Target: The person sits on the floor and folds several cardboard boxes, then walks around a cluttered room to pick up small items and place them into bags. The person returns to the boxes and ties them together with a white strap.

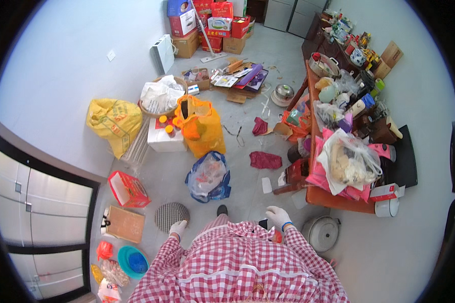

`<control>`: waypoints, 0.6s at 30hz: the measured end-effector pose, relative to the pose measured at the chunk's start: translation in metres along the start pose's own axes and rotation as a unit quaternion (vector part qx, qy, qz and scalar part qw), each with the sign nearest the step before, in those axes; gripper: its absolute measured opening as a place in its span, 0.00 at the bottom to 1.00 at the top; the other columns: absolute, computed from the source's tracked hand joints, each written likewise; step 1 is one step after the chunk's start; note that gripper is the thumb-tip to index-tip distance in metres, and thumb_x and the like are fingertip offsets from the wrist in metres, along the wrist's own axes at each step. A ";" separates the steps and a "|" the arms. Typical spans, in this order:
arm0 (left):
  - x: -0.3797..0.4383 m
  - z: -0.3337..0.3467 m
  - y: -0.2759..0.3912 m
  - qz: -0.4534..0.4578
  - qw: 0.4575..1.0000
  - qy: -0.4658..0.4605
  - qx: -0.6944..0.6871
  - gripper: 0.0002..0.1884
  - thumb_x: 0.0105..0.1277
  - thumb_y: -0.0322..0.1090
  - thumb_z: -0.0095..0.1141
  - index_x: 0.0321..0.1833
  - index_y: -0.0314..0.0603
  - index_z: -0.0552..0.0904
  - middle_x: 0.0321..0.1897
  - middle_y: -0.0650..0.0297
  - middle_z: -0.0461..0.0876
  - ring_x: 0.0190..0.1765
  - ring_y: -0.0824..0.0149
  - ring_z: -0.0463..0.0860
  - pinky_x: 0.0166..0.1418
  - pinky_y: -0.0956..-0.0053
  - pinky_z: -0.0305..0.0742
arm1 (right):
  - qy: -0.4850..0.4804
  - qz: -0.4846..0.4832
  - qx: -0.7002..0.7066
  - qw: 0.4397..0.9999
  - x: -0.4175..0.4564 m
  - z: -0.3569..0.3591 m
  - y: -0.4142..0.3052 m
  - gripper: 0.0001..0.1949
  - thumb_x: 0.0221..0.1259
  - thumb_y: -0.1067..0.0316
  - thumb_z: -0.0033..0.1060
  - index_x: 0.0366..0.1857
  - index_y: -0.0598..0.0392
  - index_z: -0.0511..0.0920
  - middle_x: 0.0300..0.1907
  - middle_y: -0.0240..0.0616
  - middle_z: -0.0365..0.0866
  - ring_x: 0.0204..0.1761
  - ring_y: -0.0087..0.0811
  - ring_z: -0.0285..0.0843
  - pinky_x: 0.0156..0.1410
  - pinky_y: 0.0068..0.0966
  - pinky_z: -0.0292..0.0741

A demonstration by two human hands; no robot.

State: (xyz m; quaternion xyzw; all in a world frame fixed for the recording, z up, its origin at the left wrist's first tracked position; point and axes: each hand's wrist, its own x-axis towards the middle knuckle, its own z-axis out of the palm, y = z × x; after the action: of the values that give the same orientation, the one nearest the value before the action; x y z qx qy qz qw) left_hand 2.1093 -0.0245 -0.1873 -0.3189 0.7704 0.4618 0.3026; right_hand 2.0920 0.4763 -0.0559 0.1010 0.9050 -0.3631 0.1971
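My left hand (178,228), in a pale glove with a blue band at the wrist, hangs beside a round checked cushion (170,216) low on the left; whether it touches the cushion I cannot tell. My right hand (278,216), gloved alike, hangs at my other side, and no held object shows in it. Between and ahead of my hands, a blue bag with clear plastic in it (209,178) stands on the floor. A lidded metal pot (322,233) sits to the right of my right sleeve. A red-and-white checked garment covers my body and arms.
An orange bag (201,127), a white foam box (163,138) and a yellow sack (115,121) stand ahead on the left. At right runs a crowded wooden table (341,202). Flattened cardboard (237,98) and a flat mop (213,57) lie farther off. A teal basin (123,257) is lower left.
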 end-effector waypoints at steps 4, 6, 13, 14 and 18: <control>-0.008 0.003 0.124 0.117 0.987 -0.013 0.113 0.26 0.64 0.53 0.51 0.57 0.40 0.80 0.53 0.53 0.82 0.57 0.55 0.80 0.61 0.66 0.71 | 0.037 0.034 0.029 0.998 0.035 -0.023 -0.027 0.20 0.60 0.55 0.54 0.50 0.57 0.79 0.50 0.48 0.81 0.55 0.46 0.78 0.60 0.35 0.73; 0.021 -0.008 0.134 0.109 0.994 -0.001 0.031 0.26 0.64 0.53 0.52 0.57 0.40 0.80 0.54 0.52 0.81 0.58 0.55 0.79 0.61 0.66 0.70 | 0.018 0.017 0.039 0.999 0.066 -0.027 -0.065 0.21 0.60 0.54 0.53 0.51 0.57 0.79 0.51 0.49 0.81 0.56 0.46 0.77 0.61 0.35 0.72; -0.027 0.022 0.260 0.145 0.986 -0.038 0.077 0.26 0.64 0.52 0.53 0.57 0.40 0.79 0.53 0.52 0.81 0.58 0.57 0.79 0.61 0.67 0.71 | -0.060 -0.010 -0.015 0.998 0.176 -0.055 -0.065 0.22 0.59 0.52 0.54 0.51 0.57 0.79 0.50 0.49 0.81 0.55 0.46 0.78 0.61 0.35 0.72; -0.013 0.028 0.253 0.149 0.987 -0.036 0.054 0.26 0.65 0.52 0.52 0.57 0.39 0.79 0.53 0.52 0.82 0.58 0.56 0.79 0.61 0.67 0.71 | -0.067 -0.027 -0.017 0.997 0.198 -0.058 -0.067 0.22 0.59 0.53 0.55 0.50 0.57 0.79 0.50 0.49 0.82 0.54 0.45 0.78 0.61 0.35 0.72; 0.010 0.049 0.294 0.146 0.988 -0.007 0.049 0.27 0.65 0.52 0.53 0.58 0.37 0.78 0.53 0.51 0.82 0.58 0.56 0.79 0.61 0.68 0.71 | -0.096 -0.039 -0.042 0.994 0.285 -0.082 -0.058 0.21 0.57 0.54 0.56 0.50 0.56 0.79 0.49 0.50 0.82 0.54 0.45 0.79 0.60 0.35 0.73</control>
State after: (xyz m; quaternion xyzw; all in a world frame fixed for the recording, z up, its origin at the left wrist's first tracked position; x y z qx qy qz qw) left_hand 1.8849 0.1259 -0.0620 -0.1851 0.8281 0.4650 0.2527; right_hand 1.7928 0.5036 -0.0886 0.0221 0.8997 -0.3401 0.2727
